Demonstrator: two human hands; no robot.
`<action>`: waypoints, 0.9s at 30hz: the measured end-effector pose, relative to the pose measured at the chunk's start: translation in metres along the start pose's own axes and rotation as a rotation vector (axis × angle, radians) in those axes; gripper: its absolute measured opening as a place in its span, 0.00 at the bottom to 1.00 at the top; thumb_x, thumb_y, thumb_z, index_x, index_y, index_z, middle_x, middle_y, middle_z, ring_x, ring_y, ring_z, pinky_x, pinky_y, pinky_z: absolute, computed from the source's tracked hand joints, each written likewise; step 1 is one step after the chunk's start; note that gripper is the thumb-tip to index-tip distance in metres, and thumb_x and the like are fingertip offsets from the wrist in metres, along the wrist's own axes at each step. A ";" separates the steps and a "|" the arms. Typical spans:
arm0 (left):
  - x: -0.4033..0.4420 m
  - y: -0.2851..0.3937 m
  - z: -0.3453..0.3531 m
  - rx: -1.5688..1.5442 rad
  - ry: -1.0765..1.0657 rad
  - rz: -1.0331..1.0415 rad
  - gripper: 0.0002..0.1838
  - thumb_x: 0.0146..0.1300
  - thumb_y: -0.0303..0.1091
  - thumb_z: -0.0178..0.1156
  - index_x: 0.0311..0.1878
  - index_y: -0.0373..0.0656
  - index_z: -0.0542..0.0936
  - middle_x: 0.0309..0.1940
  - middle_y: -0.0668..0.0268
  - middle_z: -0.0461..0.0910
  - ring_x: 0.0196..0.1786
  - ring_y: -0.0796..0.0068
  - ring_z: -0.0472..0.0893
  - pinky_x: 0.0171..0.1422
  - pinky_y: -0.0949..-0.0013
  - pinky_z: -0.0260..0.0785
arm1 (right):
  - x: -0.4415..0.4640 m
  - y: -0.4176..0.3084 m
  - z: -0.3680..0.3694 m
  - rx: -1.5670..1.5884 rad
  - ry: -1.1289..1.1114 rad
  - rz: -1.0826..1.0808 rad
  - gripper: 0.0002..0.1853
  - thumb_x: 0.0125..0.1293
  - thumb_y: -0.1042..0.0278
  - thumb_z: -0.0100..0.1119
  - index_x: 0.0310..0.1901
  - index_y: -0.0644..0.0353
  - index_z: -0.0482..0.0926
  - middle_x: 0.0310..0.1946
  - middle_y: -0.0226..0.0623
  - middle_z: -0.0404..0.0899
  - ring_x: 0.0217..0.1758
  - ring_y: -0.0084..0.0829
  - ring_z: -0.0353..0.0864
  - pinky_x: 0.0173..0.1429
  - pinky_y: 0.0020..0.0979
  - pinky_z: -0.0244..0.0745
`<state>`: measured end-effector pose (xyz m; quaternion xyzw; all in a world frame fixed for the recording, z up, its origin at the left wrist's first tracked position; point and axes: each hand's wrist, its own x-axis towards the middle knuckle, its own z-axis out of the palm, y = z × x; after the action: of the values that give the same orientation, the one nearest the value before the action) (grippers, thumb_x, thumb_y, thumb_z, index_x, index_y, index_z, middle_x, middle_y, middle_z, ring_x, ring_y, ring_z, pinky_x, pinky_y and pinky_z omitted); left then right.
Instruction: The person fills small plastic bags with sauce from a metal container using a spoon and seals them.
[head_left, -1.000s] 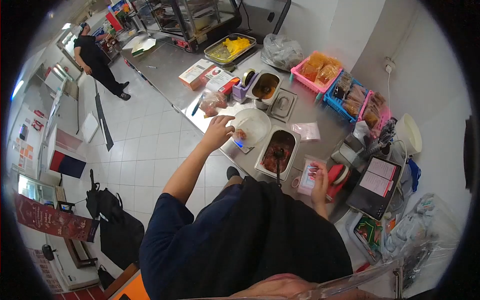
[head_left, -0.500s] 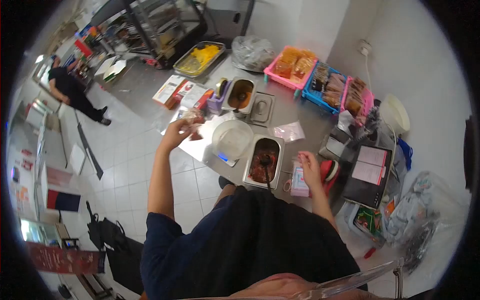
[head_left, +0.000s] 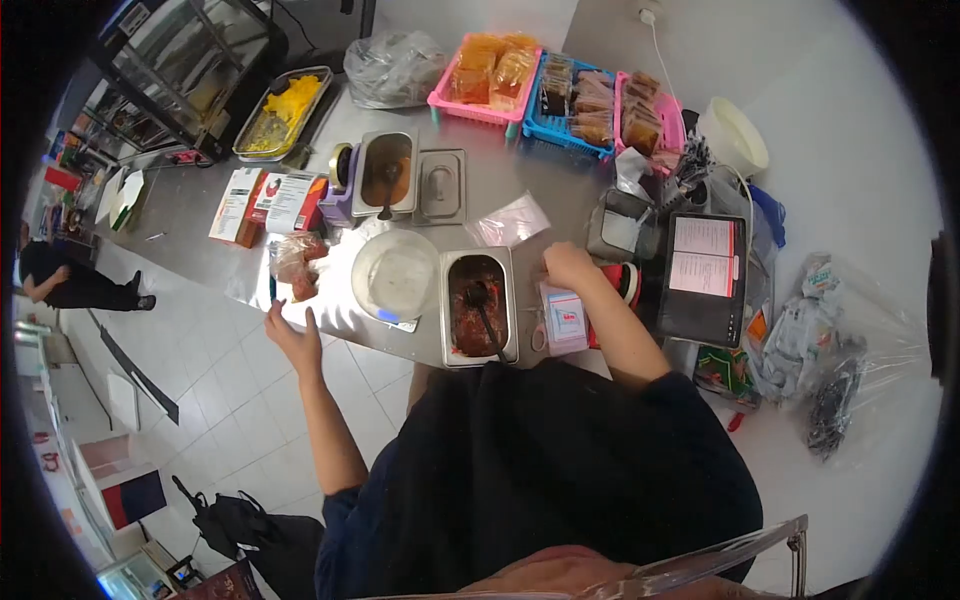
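My left hand [head_left: 297, 340] is beside the table's left edge with its thumb and fingers apart, holding nothing. Just beyond its fingertips lies a clear plastic bag with reddish-brown contents [head_left: 298, 265]. My right hand [head_left: 570, 266] is bent downward near the flat clear plastic bags [head_left: 510, 220]; its fingertips are hidden. Under that forearm lies a pink and white packet [head_left: 566, 322], with scissors [head_left: 539, 337] alongside. Between my hands are a round, pale translucent tub [head_left: 396, 275] and a steel pan of dark red sauce [head_left: 510, 345] with a black ladle [head_left: 486, 312] in it.
Farther back stand a second steel pan [head_left: 362, 175], a steel lid [head_left: 441, 187], boxes [head_left: 268, 205] and a tray of yellow food [head_left: 287, 110]. Baskets of packed sauces [head_left: 522, 118] line the wall. A black folder [head_left: 700, 310] lies right. Another person [head_left: 75, 275] stands far left.
My left hand has let go of the filled bag, which now rests on the table, and has drawn back toward me. My right hand has reached farther forward, toward the flat bags. The view has shifted.
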<state>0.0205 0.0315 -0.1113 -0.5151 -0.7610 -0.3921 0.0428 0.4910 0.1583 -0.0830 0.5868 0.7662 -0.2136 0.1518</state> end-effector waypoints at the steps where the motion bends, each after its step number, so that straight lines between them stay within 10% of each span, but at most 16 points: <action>1: -0.018 0.004 -0.004 -0.027 -0.008 -0.009 0.25 0.54 0.31 0.67 0.55 0.37 0.71 0.56 0.52 0.68 0.62 0.51 0.64 0.69 0.53 0.53 | -0.005 -0.001 -0.001 -0.080 -0.062 0.013 0.12 0.52 0.64 0.66 0.35 0.63 0.82 0.47 0.52 0.79 0.51 0.50 0.79 0.52 0.47 0.76; 19: -0.072 0.026 -0.031 -0.060 -0.090 0.020 0.16 0.53 0.29 0.66 0.46 0.42 0.76 0.56 0.52 0.71 0.62 0.51 0.66 0.68 0.53 0.55 | -0.041 0.033 0.015 0.044 0.517 -0.214 0.05 0.50 0.68 0.63 0.27 0.60 0.81 0.32 0.48 0.80 0.40 0.49 0.81 0.46 0.44 0.75; 27: -0.102 0.027 -0.069 -0.014 -0.031 -0.002 0.15 0.51 0.29 0.67 0.43 0.43 0.77 0.53 0.53 0.71 0.57 0.51 0.68 0.62 0.54 0.61 | -0.009 0.063 0.022 0.213 0.095 -0.326 0.09 0.54 0.68 0.60 0.34 0.63 0.80 0.31 0.47 0.82 0.35 0.42 0.82 0.42 0.39 0.76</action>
<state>0.0664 -0.0853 -0.0966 -0.5209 -0.7592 -0.3894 0.0268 0.5539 0.1537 -0.1075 0.4773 0.8303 -0.2872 0.0157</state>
